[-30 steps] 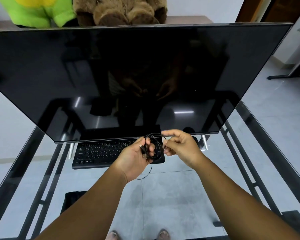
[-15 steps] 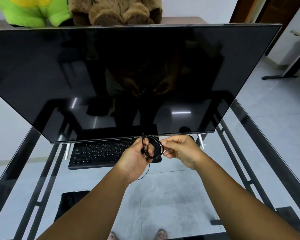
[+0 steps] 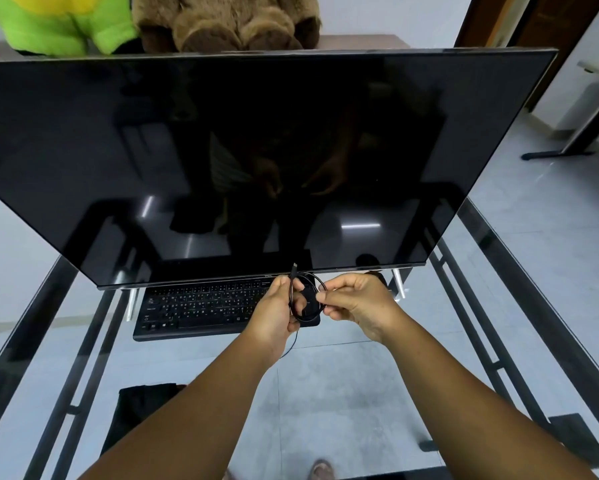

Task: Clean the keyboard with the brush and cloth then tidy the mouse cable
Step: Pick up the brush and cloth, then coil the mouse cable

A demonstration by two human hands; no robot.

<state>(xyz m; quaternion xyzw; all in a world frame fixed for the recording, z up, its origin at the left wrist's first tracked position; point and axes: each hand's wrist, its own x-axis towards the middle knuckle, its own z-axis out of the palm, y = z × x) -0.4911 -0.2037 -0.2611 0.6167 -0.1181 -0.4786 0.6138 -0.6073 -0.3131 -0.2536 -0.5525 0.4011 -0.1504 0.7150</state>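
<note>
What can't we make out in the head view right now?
- Mouse: not identifiable; a dark shape behind the right hand is mostly covered by it.
- Cable coil: loop count unreadable, thin and partly covered by the left hand.
- Keyboard: right end hidden by both hands; key legends too small.
- Brush: not visible.
- Dark item under the glass table, lower left: partly covered by the left forearm, unidentifiable.

Two plush toys (image 3: 73,22), one keyboard (image 3: 201,310)

Glass desk (image 3: 325,393) — grey tiled floor (image 3: 550,220)
</note>
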